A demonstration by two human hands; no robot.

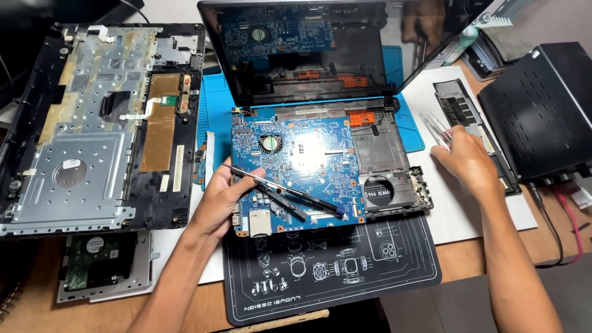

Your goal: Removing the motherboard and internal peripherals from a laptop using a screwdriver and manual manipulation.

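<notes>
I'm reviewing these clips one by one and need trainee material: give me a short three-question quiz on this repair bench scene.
1. True or false: the left hand holds a screwdriver over the blue motherboard.
2. Which thing is the right hand holding? A) a hard drive B) tweezers C) a cable
3. Where does the removed palmrest cover lie relative to the motherboard: on the person's left or right?

Key
1. True; its shaft lies across the board's lower part.
2. B; the hard drive lies untouched at lower left.
3. Left, inner metal side up.
</notes>
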